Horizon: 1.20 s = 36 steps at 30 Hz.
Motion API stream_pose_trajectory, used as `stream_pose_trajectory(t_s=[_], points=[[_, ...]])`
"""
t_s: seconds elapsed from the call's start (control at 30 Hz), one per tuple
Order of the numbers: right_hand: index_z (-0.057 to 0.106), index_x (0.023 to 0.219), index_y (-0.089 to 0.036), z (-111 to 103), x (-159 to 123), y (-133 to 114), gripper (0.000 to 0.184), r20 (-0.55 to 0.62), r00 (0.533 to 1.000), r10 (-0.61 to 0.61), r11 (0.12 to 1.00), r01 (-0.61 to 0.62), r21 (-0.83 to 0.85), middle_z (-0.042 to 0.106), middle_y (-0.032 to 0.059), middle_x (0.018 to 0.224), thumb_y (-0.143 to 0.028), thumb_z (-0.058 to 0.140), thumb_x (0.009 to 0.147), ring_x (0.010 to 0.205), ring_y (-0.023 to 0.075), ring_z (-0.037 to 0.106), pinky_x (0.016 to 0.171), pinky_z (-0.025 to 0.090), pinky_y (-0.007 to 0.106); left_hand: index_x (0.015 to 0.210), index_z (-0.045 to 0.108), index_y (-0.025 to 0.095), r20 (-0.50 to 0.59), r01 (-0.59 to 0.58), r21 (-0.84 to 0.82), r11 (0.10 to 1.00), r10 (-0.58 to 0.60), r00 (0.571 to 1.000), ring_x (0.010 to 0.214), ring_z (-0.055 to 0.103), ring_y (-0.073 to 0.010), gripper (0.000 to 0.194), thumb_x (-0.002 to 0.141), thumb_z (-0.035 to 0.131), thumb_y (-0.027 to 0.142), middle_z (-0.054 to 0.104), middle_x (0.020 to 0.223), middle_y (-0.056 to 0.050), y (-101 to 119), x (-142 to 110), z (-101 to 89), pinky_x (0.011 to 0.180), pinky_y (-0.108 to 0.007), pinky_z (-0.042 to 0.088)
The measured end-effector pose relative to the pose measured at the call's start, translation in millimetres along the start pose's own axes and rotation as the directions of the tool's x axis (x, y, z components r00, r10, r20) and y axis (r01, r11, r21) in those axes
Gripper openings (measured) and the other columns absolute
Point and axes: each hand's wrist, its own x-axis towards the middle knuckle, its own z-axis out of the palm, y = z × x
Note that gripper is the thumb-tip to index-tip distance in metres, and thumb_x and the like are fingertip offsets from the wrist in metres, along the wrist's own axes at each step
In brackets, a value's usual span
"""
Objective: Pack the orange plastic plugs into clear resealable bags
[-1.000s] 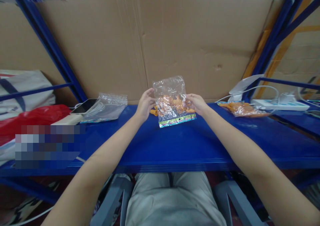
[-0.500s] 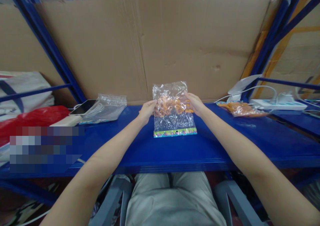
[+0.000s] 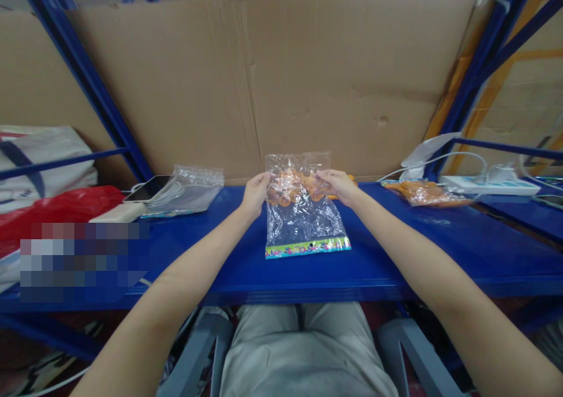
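A clear plastic bag (image 3: 303,227) with a green and blue printed strip along its near edge is held over the blue tabletop. My left hand (image 3: 255,194) pinches its left side, and my right hand (image 3: 341,186) grips its upper right side. Orange pieces (image 3: 285,194) show through the film between my hands; their exact kind is hard to make out. Some orange also sticks out behind my right hand. Whether the pieces lie inside or behind the bag, I cannot tell.
Flat clear bags (image 3: 193,189) and a phone (image 3: 147,189) lie at the left, beside a red plastic bag (image 3: 74,209). At the right are a bag of orange pieces (image 3: 417,192) and a white power strip (image 3: 492,185). A cardboard sheet (image 3: 329,80) stands behind.
The plastic bag has come lower and nearer to me, its printed edge dropping toward the table's front. My right hand has shifted slightly left and down across the bag.
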Motion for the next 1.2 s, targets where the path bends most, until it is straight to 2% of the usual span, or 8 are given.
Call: stream_pose_trajectory(t_s=[0.1,0.2,0.37,0.5,0.6,0.8,0.93,1.2], points=[[0.066,0.072,-0.015,2,-2,-2,0.015,-0.005,1.0,0.02,1.0,-0.02,-0.018,0.067,0.0029,0.065,-0.018,0.062,0.086,0.05,0.0118,0.064,0.047,0.054,0.022,0.094,0.062,0.016,0.042,0.035,-0.059,0.998,-0.033,0.999,0.037,0.051,-0.0099,0.028,0.092,0.046,0.039,0.06,0.055,0.003,0,3,-2.9,0.04,-0.02,0.042],[0.068,0.075,-0.016,0,0,-5,0.012,-0.115,0.993,-0.012,1.0,0.016,0.027,0.067,0.001,0.063,-0.019,0.062,0.085,0.049,0.0102,0.062,0.047,0.053,0.022,0.099,0.06,0.015,0.17,0.158,-0.099,0.983,-0.14,0.976,0.042,0.056,-0.0135,0.043,0.092,0.038,0.052,0.066,0.063,-0.002,2,4,-4.1,0.044,-0.025,0.046],[0.067,0.076,-0.018,-15,12,-7,0.008,-0.436,0.893,-0.11,0.95,0.224,0.218,0.065,-0.0038,0.062,-0.022,0.065,0.083,0.053,0.0073,0.059,0.051,0.052,0.018,0.1,0.061,0.014,0.305,0.272,-0.07,0.96,-0.239,0.922,0.055,0.063,-0.0185,0.062,0.089,0.029,0.066,0.069,0.07,-0.007,2,2,-4.0,0.056,-0.032,0.051],[0.064,0.079,-0.018,-27,20,-5,0.008,-0.532,0.845,-0.049,0.917,0.25,0.312,0.064,-0.0041,0.065,-0.025,0.065,0.083,0.056,0.0078,0.059,0.055,0.053,0.02,0.094,0.064,0.015,0.346,0.249,0.0,0.968,-0.234,0.909,0.064,0.066,-0.0206,0.074,0.083,0.025,0.077,0.07,0.076,-0.01,-3,0,-3.1,0.06,-0.032,0.052],[0.061,0.082,-0.02,-27,22,0,0.008,-0.53,0.846,0.059,0.901,0.183,0.392,0.064,-0.0042,0.069,-0.027,0.061,0.086,0.058,0.0078,0.061,0.058,0.054,0.022,0.087,0.065,0.014,0.37,0.236,0.111,0.965,-0.26,0.892,0.069,0.067,-0.0207,0.068,0.077,0.042,0.077,0.071,0.081,-0.012,-8,-2,-0.2,0.061,-0.031,0.051],[0.057,0.083,-0.023,-13,19,9,0.009,-0.439,0.887,0.14,0.898,0.073,0.434,0.066,-0.0029,0.075,-0.03,0.062,0.086,0.065,0.0096,0.062,0.063,0.056,0.023,0.078,0.069,0.012,0.445,0.13,0.27,0.954,-0.243,0.862,0.07,0.065,-0.0167,0.043,0.063,0.078,0.052,0.072,0.079,-0.01,-19,-7,5.2,0.061,-0.026,0.05],[0.053,0.079,-0.024,-13,20,11,0.013,-0.377,0.915,0.145,0.904,0.033,0.426,0.065,-0.0029,0.073,-0.029,0.055,0.09,0.063,0.0089,0.061,0.062,0.055,0.022,0.075,0.071,0.012,0.43,0.078,0.282,0.956,-0.199,0.881,0.066,0.064,-0.016,0.037,0.056,0.084,0.04,0.072,0.075,-0.008,-25,-6,4.3,0.058,-0.026,0.051],[0.053,0.074,-0.023,-28,29,16,0.022,-0.376,0.917,0.132,0.929,0.018,0.369,0.066,-0.0005,0.075,-0.031,0.047,0.094,0.069,0.0125,0.063,0.067,0.055,0.027,0.069,0.07,0.013,0.406,0.112,0.288,0.951,-0.227,0.885,0.063,0.065,-0.0158,0.027,0.056,0.084,0.033,0.072,0.071,-0.009,-24,-4,1.3,0.054,-0.024,0.051]])
